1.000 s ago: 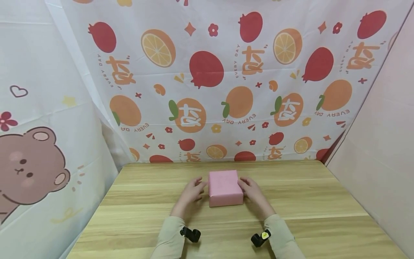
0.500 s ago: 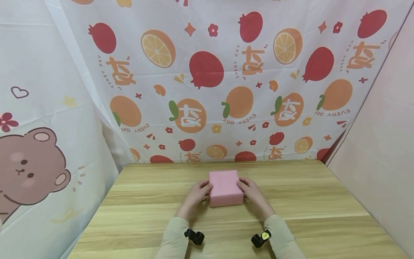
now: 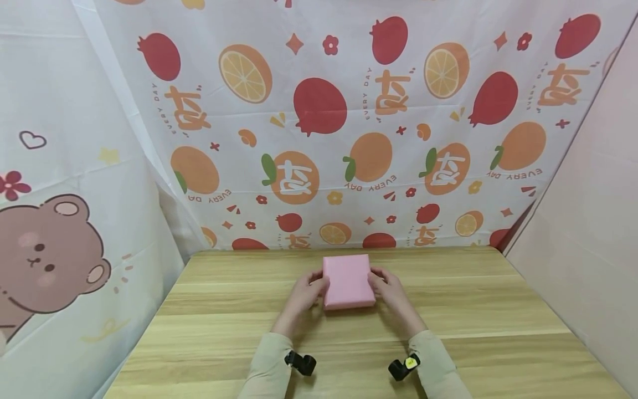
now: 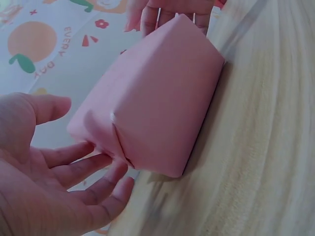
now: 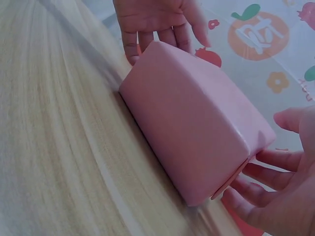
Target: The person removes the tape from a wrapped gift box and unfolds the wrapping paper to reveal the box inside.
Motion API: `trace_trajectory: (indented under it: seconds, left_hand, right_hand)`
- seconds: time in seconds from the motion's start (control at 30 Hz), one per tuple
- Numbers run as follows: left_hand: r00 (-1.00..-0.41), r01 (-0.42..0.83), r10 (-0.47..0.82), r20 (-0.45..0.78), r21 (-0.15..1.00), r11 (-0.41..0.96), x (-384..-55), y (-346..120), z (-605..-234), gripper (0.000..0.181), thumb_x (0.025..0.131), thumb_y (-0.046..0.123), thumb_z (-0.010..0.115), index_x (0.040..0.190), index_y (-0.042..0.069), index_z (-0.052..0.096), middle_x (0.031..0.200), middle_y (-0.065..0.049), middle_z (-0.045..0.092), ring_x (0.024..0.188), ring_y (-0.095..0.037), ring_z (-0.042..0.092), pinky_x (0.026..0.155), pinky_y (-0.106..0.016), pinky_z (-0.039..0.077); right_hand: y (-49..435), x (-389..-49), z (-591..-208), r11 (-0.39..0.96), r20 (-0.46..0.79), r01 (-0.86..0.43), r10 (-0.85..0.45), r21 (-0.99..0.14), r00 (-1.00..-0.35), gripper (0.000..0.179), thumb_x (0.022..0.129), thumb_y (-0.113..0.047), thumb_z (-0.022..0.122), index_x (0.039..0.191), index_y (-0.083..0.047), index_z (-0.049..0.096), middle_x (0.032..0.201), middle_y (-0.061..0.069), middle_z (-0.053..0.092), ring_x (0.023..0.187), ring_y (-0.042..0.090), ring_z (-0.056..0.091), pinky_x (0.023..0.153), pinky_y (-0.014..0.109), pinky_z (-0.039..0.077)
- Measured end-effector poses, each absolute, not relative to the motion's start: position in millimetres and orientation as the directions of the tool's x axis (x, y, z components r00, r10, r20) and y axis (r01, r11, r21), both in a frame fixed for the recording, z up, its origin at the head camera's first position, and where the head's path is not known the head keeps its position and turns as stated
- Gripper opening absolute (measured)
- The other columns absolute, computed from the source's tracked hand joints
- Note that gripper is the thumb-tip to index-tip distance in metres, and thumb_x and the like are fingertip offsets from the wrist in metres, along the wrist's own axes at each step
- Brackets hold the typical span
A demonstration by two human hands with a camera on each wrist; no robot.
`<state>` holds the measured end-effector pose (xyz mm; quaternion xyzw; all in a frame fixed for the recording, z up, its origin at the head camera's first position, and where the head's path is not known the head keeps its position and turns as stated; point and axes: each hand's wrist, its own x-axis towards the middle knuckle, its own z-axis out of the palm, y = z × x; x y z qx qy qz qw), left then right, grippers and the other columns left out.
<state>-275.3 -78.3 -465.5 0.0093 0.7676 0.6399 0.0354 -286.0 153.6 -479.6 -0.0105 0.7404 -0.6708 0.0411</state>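
Note:
A pink wrapped box (image 3: 348, 281) is held between both hands over the wooden table, its far side tipped up and its top face turned toward me. At its left side, my left hand (image 3: 303, 292) grips it with fingertips at the folded end and thumb by the top edge. My right hand (image 3: 390, 289) holds the opposite end in the same way. In the left wrist view the box's front lower edge (image 4: 194, 142) lies close along the tabletop. Fingers (image 5: 251, 189) of the right hand reach under the box's end in the right wrist view.
The wooden table (image 3: 224, 321) spreads around the box. Behind it hangs a fruit-print cloth (image 3: 319, 166), with a bear-print cloth (image 3: 124, 233) on the left and a pale wall (image 3: 588, 233) on the right. Both sleeves carry small black cameras (image 3: 301, 363).
My left hand has moved right onto the box's side. The box, flat before, now has its far edge raised and shows less of its front face.

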Motion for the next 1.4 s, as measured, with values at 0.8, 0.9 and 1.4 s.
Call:
trace_trajectory:
  seconds: [0.8, 0.9, 1.4]
  left_hand:
    - [-1.0, 0.005, -0.012, 0.005, 1.0, -0.012, -276.2, -74.8, -451.3, 0.045, 0.098, 0.03, 0.057, 0.127, -0.006, 0.053, 0.135, -0.024, 0.053, 0.12, -0.035, 0.058, 0.096, -0.044, 0.053]
    - [-0.999, 0.001, -0.036, 0.0, 0.999, -0.033, -275.2, -74.6, -449.1, 0.042, 0.098, 0.031, 0.057, 0.12, -0.004, 0.055, 0.128, -0.021, 0.056, 0.115, -0.031, 0.061, 0.092, -0.043, 0.055]
    - [-0.994, 0.022, -0.106, 0.002, 0.982, -0.189, -275.6, -75.8, -451.1, 0.023, 0.094, 0.021, 0.064, 0.096, -0.001, 0.058, 0.095, -0.002, 0.058, 0.091, -0.012, 0.061, 0.076, -0.029, 0.058]
  right_hand:
    - [152.7, -291.4, -470.2, 0.008, 0.113, -0.113, 0.013, -0.994, -0.993, 0.042, 0.1, -0.029, 0.054, 0.123, 0.006, 0.053, 0.124, 0.02, 0.057, 0.116, 0.026, 0.057, 0.099, 0.046, 0.051]
    - [152.8, -292.5, -470.2, -0.017, 0.111, -0.111, 0.028, -0.994, -0.993, 0.04, 0.1, -0.029, 0.054, 0.118, 0.007, 0.054, 0.117, 0.014, 0.059, 0.11, 0.019, 0.06, 0.097, 0.045, 0.052]
    - [157.0, -288.6, -471.3, 0.025, 0.194, -0.193, 0.034, -0.981, -0.98, 0.019, 0.093, -0.012, 0.065, 0.09, 0.006, 0.057, 0.104, 0.003, 0.062, 0.095, 0.004, 0.06, 0.084, 0.019, 0.052]
